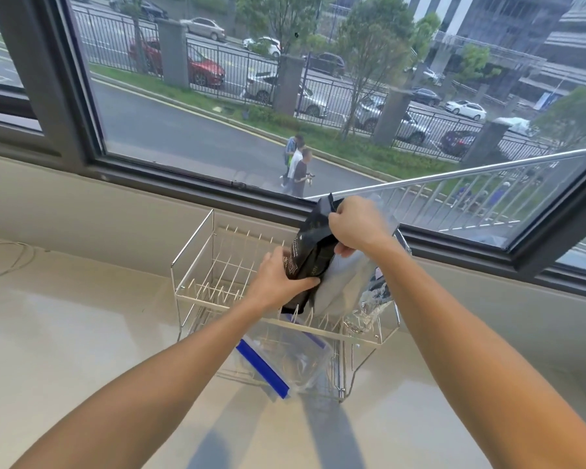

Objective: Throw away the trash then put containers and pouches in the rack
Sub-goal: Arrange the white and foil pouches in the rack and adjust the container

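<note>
Pouches are what both my hands are busy with, over the upper tier of the wire rack point(197, 265). My left hand point(278, 279) is wrapped around the lower part of a black pouch point(310, 255), thumb across the front face and fingers closed behind it. My right hand point(356, 225) is closed on the top edge of that same pouch, pinching it just above and to the right of my left hand. The black pouch stands nearly upright, tilted a little, its bottom down among the rack's upright wires just below my left hand.

Just behind the black pouch, under my right wrist, a silver pouch point(344, 282) stands in the same tier, touching the black one. To the right of it, below my right forearm, sits a crinkled foil pouch point(366, 311) with a dark one behind it, leaning at the rack's right end.

Below my left forearm, on the rack's lower tier, lies a clear plastic container point(295, 360) with a blue strip point(263, 368) along its near edge; that edge sticks out past the rack's front.

The rack stands on a pale counter point(82, 333), and beyond my hands is a window point(217, 96) with a dark frame.
</note>
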